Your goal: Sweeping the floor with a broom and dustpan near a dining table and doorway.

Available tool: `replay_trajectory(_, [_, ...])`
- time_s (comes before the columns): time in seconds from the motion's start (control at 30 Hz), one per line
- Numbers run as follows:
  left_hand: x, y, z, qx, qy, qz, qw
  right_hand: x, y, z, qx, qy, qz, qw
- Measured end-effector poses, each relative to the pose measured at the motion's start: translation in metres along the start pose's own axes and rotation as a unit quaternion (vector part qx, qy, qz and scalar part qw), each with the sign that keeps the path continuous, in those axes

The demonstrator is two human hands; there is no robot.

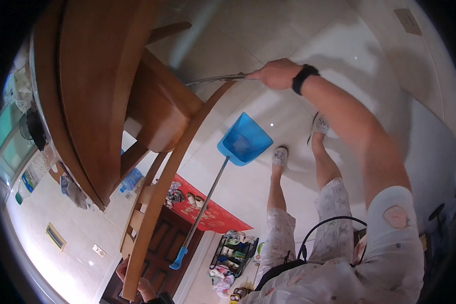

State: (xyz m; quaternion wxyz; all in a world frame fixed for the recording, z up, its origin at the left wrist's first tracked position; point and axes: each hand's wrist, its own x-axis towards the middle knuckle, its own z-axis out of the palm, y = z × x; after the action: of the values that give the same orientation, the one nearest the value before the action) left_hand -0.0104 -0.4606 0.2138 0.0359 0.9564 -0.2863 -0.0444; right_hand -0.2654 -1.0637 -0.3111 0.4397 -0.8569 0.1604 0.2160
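My right hand (pixel 279 74), with a black band at the wrist, is closed around a thin pole (pixel 216 79). The pole runs left, and its far end is hidden behind a wooden chair (pixel 163 102). At the lower left, my left hand (pixel 144 289) grips the top of the chair's back (pixel 146 231), partly covered by the wood. Between chair and feet a blue long-handled dustpan (pixel 247 142) rests on the tiled floor, some pale bits apparently inside. Its metal handle (pixel 209 197) rises toward the camera and ends in a blue grip (pixel 179 258).
A brown wooden table (pixel 91 95) fills the left, with a plastic bottle (pixel 30 178) at its far side. Beyond the chair are a large blue water bottle (pixel 131 179), a red mat (pixel 212 216) with shoes, a shoe rack (pixel 233 252) and a dark panelled door (pixel 167 235).
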Motion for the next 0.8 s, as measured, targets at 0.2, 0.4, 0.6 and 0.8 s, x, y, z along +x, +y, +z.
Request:
replay_trajectory(0.2, [0.007,0.020,0.009,0.000,0.061,-0.006,0.998,-0.019,0.023,-0.007,-0.015,-0.009,0.067,0.998])
replay_trajectory(0.4, [-0.003,-0.013,-0.019,0.000,0.076,-0.037,0.996,-0.147,0.104,-0.009,-0.069,0.053,0.164,0.983])
replay_trajectory(0.6, [0.018,0.070,0.026,-0.019,0.035,-0.014,0.999,-0.290,0.139,-0.043,-0.230,0.074,0.236,0.941])
replay_trajectory(0.8, [0.025,0.088,0.028,-0.037,0.028,0.028,0.999,-0.316,0.109,-0.070,-0.228,0.049,0.257,0.938])
